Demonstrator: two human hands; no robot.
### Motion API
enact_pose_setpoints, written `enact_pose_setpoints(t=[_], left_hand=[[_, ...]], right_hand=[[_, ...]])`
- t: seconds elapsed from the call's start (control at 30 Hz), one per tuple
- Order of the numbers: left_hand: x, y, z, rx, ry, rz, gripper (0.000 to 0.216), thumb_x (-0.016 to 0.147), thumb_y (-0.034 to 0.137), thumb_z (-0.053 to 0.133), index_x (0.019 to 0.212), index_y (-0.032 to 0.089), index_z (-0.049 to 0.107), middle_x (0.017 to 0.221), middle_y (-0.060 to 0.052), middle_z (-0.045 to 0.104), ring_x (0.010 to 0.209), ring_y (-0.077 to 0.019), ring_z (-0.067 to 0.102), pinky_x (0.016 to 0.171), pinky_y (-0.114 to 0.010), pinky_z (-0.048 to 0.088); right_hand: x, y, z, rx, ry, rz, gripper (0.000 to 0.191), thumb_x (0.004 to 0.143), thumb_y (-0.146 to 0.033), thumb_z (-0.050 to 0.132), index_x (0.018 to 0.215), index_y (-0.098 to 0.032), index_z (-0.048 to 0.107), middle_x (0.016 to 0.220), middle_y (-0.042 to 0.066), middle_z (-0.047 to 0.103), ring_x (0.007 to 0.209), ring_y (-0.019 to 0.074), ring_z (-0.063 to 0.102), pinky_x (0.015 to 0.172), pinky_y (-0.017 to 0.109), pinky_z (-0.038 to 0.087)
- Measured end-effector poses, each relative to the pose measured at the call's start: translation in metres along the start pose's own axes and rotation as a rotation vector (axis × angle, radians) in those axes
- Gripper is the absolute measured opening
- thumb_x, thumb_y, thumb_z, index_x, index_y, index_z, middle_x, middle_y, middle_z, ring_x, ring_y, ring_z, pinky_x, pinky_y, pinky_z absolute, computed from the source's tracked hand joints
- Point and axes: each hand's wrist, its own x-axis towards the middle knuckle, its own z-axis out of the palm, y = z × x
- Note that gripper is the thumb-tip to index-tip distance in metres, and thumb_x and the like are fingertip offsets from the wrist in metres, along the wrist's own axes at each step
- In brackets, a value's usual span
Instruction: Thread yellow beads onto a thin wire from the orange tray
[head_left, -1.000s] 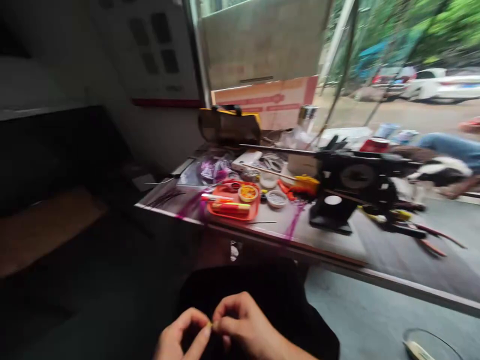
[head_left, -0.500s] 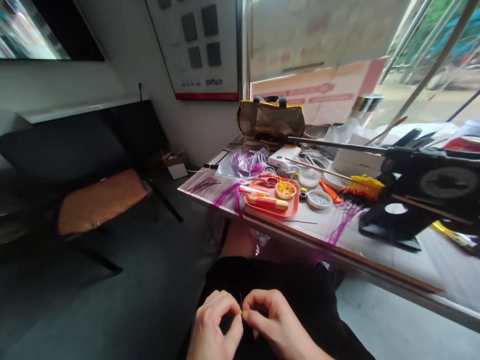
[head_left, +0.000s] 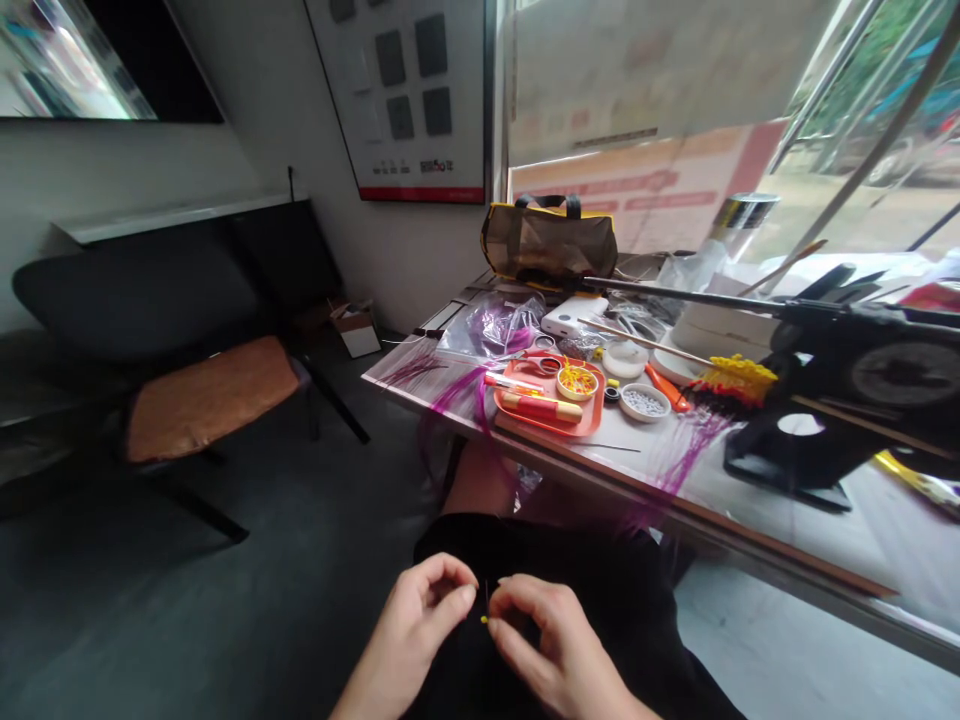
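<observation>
Over my lap in black cloth (head_left: 622, 590), my right hand (head_left: 551, 635) pinches a tiny yellow piece (head_left: 484, 620) at the fingertips. A thin dark strand (head_left: 487, 596) stands up just above that piece; whether it is wire or thread I cannot tell. My left hand (head_left: 416, 625) is a little to the left, its thumb and forefinger brought close together. Anything between those fingertips is too small to make out. The two hands are apart, with the yellow piece in the gap on the right hand's side.
Ahead, the table (head_left: 697, 490) bears an orange tray (head_left: 592, 428) with a dish of yellow-orange bits (head_left: 577, 380), a dish of grey beads (head_left: 644, 402), purple strands (head_left: 694, 450) and a mesh bag (head_left: 551, 240). A black stand (head_left: 862, 370) is at right, a chair (head_left: 214, 400) at left.
My left hand has drawn away to the left and slightly up from the yellow piece. My right hand stays nearly in place with it. The view has shifted slightly.
</observation>
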Motion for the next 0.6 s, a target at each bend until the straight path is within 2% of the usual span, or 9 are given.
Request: enact_pose_setpoints(t=[0.2,0.37,0.5,0.6], left_hand=[[0.003,0.001,0.009,-0.115,0.037,-0.007,0.012,0.07,0.026,0.061,0.065,0.017,0.057,0.063,0.001,0.052,0.066,-0.0149,0.047,0.063,-0.025,0.038],[0.002,0.003,0.013,-0.131,0.069,0.042,0.014,0.07,0.026,0.06,0.061,0.017,0.055,0.063,0.001,0.05,0.064,-0.015,0.045,0.062,-0.025,0.037],[0.0,0.001,0.014,-0.164,0.127,0.077,0.016,0.069,0.024,0.061,0.057,0.017,0.051,0.068,0.0,0.05,0.067,-0.015,0.045,0.063,-0.025,0.036],[-0.002,0.0,0.017,-0.266,0.143,0.026,0.016,0.066,0.02,0.062,0.055,0.017,0.051,0.072,-0.001,0.053,0.073,-0.0159,0.048,0.07,-0.025,0.037]], right_hand=[[0.002,0.003,0.002,-0.098,0.039,-0.097,0.019,0.079,-0.02,0.043,0.063,-0.016,0.054,0.058,0.001,0.049,0.052,0.0116,0.047,0.053,0.022,0.041],[0.002,0.003,0.002,-0.153,0.082,-0.122,0.021,0.081,-0.02,0.043,0.064,-0.017,0.056,0.057,0.001,0.051,0.051,0.0124,0.051,0.068,0.029,0.05],[0.001,0.003,0.001,-0.254,0.207,-0.22,0.018,0.081,-0.018,0.043,0.068,-0.018,0.056,0.056,0.001,0.054,0.055,0.0147,0.057,0.078,0.034,0.051],[0.002,0.003,0.001,-0.323,0.297,-0.319,0.016,0.081,-0.014,0.044,0.071,-0.019,0.054,0.056,0.0,0.056,0.058,0.0151,0.061,0.082,0.034,0.05]])
